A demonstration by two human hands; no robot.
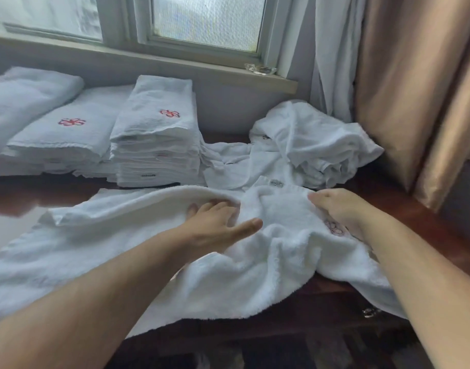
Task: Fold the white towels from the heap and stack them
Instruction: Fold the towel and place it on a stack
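A large white towel (148,259) lies spread and rumpled across the dark wooden table, its near edge hanging over the front. My left hand (217,222) rests flat on its middle, fingers straight and partly under a rolled fold. My right hand (337,209) grips the bunched right part of the towel beside a red embroidered logo. The loose heap of white towels (308,145) lies behind, at the back right. A tall stack of folded towels (156,145) with a red logo stands at the back centre.
Two lower stacks of folded towels (66,134) sit at the back left under the window sill (175,62). White and beige curtains (415,89) hang at the right. Bare wooden table (420,209) shows to the right of my right hand.
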